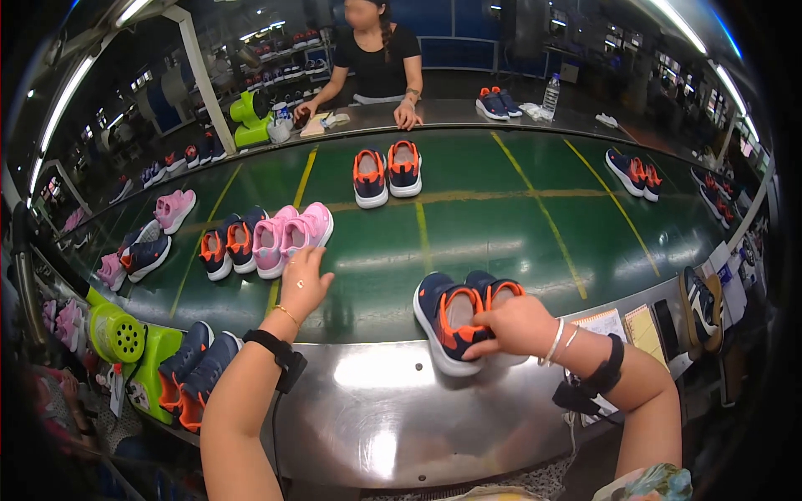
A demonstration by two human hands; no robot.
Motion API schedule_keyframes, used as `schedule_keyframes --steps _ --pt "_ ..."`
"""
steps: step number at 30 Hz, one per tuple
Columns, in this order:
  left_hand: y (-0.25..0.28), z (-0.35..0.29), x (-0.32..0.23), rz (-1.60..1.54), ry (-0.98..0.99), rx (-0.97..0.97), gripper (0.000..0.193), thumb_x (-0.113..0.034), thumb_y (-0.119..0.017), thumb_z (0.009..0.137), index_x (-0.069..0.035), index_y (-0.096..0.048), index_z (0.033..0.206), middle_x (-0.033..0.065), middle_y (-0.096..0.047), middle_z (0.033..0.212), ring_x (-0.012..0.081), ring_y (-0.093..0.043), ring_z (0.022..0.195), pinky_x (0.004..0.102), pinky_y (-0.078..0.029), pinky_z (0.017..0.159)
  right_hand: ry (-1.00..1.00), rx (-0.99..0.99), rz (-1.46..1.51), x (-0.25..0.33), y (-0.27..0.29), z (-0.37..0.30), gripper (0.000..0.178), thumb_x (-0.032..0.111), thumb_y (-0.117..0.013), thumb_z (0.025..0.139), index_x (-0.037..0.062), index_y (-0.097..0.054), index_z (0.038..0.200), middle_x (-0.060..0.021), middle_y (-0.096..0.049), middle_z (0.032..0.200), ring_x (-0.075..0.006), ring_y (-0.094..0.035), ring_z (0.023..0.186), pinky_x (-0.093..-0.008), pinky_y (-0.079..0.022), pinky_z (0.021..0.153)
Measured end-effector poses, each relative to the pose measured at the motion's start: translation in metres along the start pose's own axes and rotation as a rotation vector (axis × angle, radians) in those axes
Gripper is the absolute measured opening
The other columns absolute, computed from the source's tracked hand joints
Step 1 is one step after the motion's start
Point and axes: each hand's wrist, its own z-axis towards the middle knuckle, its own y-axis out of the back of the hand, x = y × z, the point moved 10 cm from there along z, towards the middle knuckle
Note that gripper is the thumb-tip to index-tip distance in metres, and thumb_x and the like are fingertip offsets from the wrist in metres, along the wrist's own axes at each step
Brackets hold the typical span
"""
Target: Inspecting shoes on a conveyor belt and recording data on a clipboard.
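Note:
My right hand (516,327) grips the heel collar of a navy sneaker with orange lining (439,313). Beside that shoe stands its mate (483,280), partly hidden by the hand. The pair straddles the near edge of the green belt and the metal table. On the left, my left hand (304,284) reaches over the belt with its thumb apart, fingertips at the heel of a pink sneaker (314,220). A second pink sneaker (267,242) sits right beside it. Whether the fingertips press on the shoe is hard to see.
A green conveyor belt (368,292) with yellow lines carries more sneakers, including a navy pair (388,171) in the middle. A metal table (351,426) lies nearest me. At left are a lime-green machine (117,334) and navy shoes (200,371); notebooks (643,330) lie right. A co-worker (376,58) sits opposite.

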Motion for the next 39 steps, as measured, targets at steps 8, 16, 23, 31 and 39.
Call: schedule_keyframes --steps 8,16,23,31,39 --pt "0.011 -0.108 -0.142 -0.584 0.007 0.443 0.034 -0.02 -0.06 0.086 -0.002 -0.054 0.115 0.0156 -0.053 0.11 0.0264 -0.058 0.093 0.0349 -0.049 0.08 0.111 -0.233 0.195 0.101 -0.023 -0.089 0.046 0.046 -0.064 0.077 0.0149 -0.058 0.11 -0.0058 -0.053 0.073 -0.0224 -0.057 0.069 -0.0331 -0.046 0.058" --pt "-0.012 -0.199 -0.122 -1.183 0.796 0.545 0.06 -0.028 -0.059 0.088 -0.007 -0.034 0.137 0.0185 -0.044 0.122 0.0238 -0.055 0.099 0.0312 -0.047 0.081 -0.535 -0.504 1.154 -0.011 -0.089 -0.118 0.05 0.022 -0.062 0.085 0.0023 -0.045 0.128 -0.0134 -0.061 0.1 -0.019 -0.061 0.086 -0.0295 -0.047 0.077" --pt "-0.012 -0.204 -0.151 -1.364 0.773 0.317 0.057 -0.009 -0.058 0.085 -0.001 -0.034 0.136 0.01 -0.049 0.12 0.0179 -0.051 0.105 0.0298 -0.042 0.09 -0.459 -0.511 1.568 0.016 -0.112 -0.108 0.048 0.011 -0.055 0.087 0.0014 -0.041 0.132 -0.0127 -0.057 0.114 -0.0184 -0.059 0.098 -0.0301 -0.046 0.086" --pt "-0.026 -0.233 -0.159 -2.102 1.05 0.211 0.043 0.002 -0.041 0.085 0.0 -0.041 0.128 0.0121 -0.054 0.119 0.0217 -0.057 0.105 0.034 -0.048 0.091 -0.36 -0.542 2.517 0.044 -0.148 -0.109 0.043 0.005 -0.046 0.09 0.0018 -0.039 0.132 -0.0106 -0.054 0.122 -0.0204 -0.056 0.108 -0.0333 -0.047 0.093" --pt "-0.029 -0.232 -0.169 -2.158 0.977 0.272 0.047 0.002 -0.039 0.086 -0.001 -0.036 0.133 0.012 -0.051 0.124 0.0221 -0.054 0.111 0.0345 -0.045 0.096 -0.239 -0.455 2.557 0.06 -0.148 -0.098 0.043 0.012 -0.042 0.094 0.0036 -0.035 0.135 -0.0096 -0.05 0.128 -0.0204 -0.054 0.112 -0.033 -0.045 0.095"
